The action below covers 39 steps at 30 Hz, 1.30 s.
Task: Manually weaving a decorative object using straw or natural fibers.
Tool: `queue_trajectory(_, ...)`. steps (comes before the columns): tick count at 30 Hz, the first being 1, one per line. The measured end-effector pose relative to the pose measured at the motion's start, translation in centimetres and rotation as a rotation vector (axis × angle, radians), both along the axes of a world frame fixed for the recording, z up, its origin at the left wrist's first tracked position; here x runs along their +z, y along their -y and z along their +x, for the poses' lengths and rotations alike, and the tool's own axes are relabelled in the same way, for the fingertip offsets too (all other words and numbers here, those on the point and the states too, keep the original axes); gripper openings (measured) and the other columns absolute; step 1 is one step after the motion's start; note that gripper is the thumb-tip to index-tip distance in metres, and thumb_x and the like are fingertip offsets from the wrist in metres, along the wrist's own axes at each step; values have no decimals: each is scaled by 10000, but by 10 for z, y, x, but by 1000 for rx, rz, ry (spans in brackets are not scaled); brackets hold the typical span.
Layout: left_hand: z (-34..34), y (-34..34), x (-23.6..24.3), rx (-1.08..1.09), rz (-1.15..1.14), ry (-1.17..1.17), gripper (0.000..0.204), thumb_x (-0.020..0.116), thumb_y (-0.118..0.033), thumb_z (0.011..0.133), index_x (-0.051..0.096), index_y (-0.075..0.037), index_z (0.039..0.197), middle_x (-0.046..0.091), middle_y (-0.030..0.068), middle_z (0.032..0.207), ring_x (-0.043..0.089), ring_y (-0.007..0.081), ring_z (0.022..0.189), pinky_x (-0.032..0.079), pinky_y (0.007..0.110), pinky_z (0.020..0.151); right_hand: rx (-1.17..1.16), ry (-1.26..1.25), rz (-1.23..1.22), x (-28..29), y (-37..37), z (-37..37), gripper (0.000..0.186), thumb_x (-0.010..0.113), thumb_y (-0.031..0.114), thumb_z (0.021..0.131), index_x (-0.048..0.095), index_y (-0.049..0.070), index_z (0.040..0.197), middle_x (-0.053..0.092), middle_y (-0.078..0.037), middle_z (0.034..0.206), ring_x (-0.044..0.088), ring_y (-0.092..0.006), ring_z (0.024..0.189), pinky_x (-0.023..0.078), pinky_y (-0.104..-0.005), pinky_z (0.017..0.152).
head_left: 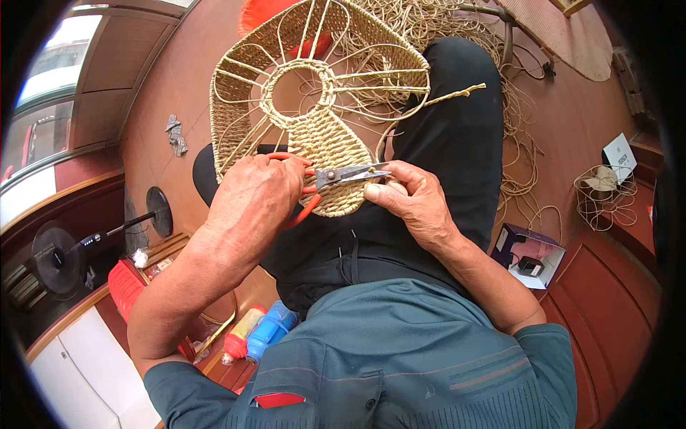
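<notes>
A woven straw basket rests on my lap, with a ring, bare cord spokes and a densely braided panel pointing toward me. In my left hand is a pair of scissors with orange-red handles; its blades lie across the lower part of the panel. My right hand is closed at the panel's right edge, thumb and forefinger beside the blade tips. Whether those fingers also pinch a loose strand end is too small to tell. One twisted cord sticks out from the basket over my right thigh.
A heap of loose straw cord spreads over the floor at the far right. An open box stands right of my knee. Blue and red-yellow bottles lie at my left. A black fan-like stand is farther left.
</notes>
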<state>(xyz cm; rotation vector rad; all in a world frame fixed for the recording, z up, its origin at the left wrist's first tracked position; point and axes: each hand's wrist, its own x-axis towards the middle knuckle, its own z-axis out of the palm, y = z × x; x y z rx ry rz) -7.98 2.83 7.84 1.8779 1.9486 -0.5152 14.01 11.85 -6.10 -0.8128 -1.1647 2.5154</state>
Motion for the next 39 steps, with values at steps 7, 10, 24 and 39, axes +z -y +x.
queue_trajectory(7,-7,12,-5,29,11,36,227,718,-145,963,676,-17,1146,756,181,900,750,366,902,595,447,806,-13,-41,-33,-1,-1,-1,361,773,89,997,685,-64,1312,754,-52,1145,675,-73,1031,549,-251,931)
queue_trajectory(10,-4,10,2,153,2,99,275,735,-136,945,655,-21,1182,746,182,945,733,376,942,574,460,853,-38,-65,-60,0,0,-3,374,769,78,997,667,-80,1320,755,-80,1191,684,-84,1056,557,-263,953)
queue_trajectory(24,-10,17,-2,-8,333,-96,306,773,-137,882,684,-87,1171,724,88,975,710,257,951,505,407,821,-72,185,762,30,-26,-1,133,647,88,1054,698,-35,1051,694,-137,897,701,-224,798,545,-340,741)
queue_trajectory(39,0,8,16,-83,236,-222,268,727,-143,922,693,-97,1184,721,68,994,702,240,973,499,390,828,-188,123,995,29,-30,-3,59,699,49,1013,683,-6,1026,641,-136,863,659,-286,768,528,-374,687)
